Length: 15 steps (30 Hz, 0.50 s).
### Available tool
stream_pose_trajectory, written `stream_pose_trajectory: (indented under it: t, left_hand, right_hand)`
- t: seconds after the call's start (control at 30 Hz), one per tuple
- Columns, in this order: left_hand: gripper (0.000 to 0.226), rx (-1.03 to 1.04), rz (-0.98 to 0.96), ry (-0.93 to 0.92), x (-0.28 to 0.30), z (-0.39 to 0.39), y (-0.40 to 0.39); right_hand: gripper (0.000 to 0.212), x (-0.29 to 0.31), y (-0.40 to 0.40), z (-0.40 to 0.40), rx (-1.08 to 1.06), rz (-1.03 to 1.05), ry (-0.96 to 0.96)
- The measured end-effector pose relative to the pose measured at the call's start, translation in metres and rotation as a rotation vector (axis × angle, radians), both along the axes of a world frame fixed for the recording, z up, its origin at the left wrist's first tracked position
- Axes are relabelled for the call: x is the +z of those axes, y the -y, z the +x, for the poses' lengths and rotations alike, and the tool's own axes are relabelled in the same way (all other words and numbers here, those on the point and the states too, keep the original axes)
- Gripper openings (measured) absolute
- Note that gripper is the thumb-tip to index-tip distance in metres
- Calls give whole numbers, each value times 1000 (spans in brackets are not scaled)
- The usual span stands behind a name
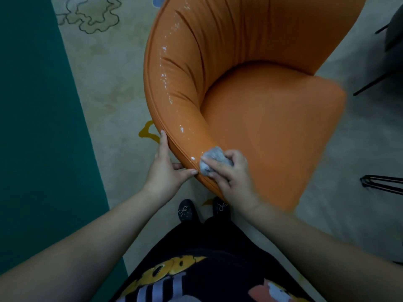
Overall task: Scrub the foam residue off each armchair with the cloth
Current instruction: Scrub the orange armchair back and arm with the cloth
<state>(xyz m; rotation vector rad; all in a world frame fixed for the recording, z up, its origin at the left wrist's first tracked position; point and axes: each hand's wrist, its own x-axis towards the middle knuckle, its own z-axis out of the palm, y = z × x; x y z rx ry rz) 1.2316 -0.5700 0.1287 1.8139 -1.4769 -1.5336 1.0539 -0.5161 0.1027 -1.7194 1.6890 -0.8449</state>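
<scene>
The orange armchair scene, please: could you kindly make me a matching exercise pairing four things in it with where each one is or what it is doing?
Things:
1. left hand
2. right hand
3. foam residue
4. slippers

Places or states:
A. dotted along the top of the armchair rim
B. black, on the floor below the chair's near edge
C. grips the grey cloth against the rim
D. holds the outer edge of the rim

Pairs: 1-D, 2-C, 3-A, 4-B
</scene>
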Motion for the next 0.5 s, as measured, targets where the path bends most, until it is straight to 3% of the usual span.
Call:
stream_pose_trajectory:
  t: [0.27, 0.5]
  left_hand:
    - [126, -63, 46, 0, 10, 9, 8]
    - [122, -37, 57, 3, 12, 15, 12]
  right_hand:
    - [50, -8, -27, -24, 39, 3, 0]
    - [43, 2, 58, 19, 150, -14, -14]
